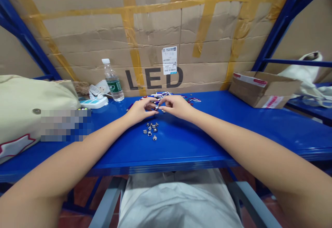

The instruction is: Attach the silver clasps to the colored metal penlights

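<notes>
Over the middle of the blue table, my left hand and my right hand meet fingertip to fingertip. A small silvery metal piece shows between them, with the fingers of both hands pinched around it. Several small metal parts lie loose on the table just below my hands. Behind my fingers is a pile of shiny coloured items, partly hidden by the hands; some purple, red and silver ones stick out at the right.
A water bottle and a white power strip stand at the back left. The cream bag fills the left side. An open cardboard box sits at the back right. A large taped carton rises behind the table.
</notes>
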### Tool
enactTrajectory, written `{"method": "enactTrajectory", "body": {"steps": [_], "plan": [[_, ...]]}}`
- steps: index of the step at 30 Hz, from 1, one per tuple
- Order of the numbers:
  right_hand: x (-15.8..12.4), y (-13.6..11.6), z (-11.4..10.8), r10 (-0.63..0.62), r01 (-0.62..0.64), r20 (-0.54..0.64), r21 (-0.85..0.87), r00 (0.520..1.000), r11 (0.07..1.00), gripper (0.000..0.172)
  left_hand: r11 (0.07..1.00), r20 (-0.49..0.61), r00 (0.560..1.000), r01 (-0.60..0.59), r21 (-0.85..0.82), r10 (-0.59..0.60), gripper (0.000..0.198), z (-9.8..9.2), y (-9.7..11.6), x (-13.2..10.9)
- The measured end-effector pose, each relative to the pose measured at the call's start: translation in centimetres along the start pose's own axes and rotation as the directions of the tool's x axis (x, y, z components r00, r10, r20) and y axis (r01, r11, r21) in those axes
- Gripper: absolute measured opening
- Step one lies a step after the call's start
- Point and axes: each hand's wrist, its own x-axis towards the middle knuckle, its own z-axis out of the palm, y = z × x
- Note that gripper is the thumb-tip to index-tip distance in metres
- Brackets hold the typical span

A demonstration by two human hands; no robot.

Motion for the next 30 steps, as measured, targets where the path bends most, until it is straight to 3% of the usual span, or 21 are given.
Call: {"method": "enactTrajectory", "body": {"steps": [14, 17, 20, 23, 26, 30], "plan": [[-0.2, -0.5, 0.6, -0.073, 0.072, -0.006, -0.088, 0.997, 0.994, 0.023, 0.998, -0.067, 0.998, -0.004, 0.056, 0.008, 0.048, -0.3, -0.4, 0.2], [-0.4, -1.0, 0.4, -0.180, 0.196, 0.166, -0.086, 0.970, 0.977, 0.017, 0.994, -0.084, 0.996, 0.009, 0.106, 0.000, 0.045, -0.7, -0.6, 0.2], [-0.6, -1.3, 0.4, -0.276, 0.331, 0.379, -0.088, 0.883, 0.939, 0.021, 0.992, -0.066, 0.998, 0.016, 0.128, -0.008, 0.037, -0.9, -0.7, 0.2], [-0.6, -1.3, 0.5, -0.269, 0.363, 0.460, -0.129, 0.847, 0.923, 0.019, 0.994, -0.028, 0.999, 0.019, 0.106, -0.016, 0.036, -0.9, -0.9, 0.2], [-0.4, -1.1, 0.3, -0.228, 0.318, 0.420, -0.157, 0.878, 0.935, 0.013, 0.992, 0.002, 1.000, 0.025, 0.120, -0.026, 0.037, -0.9, -1.2, 0.3], [-0.2, -0.3, -0.3, -0.112, 0.136, 0.154, -0.153, 0.982, 0.979, 0.008, 0.992, 0.051, 0.995, 0.081, 0.093, -0.086, 0.037, -0.8, -1.4, 0.4]]}}
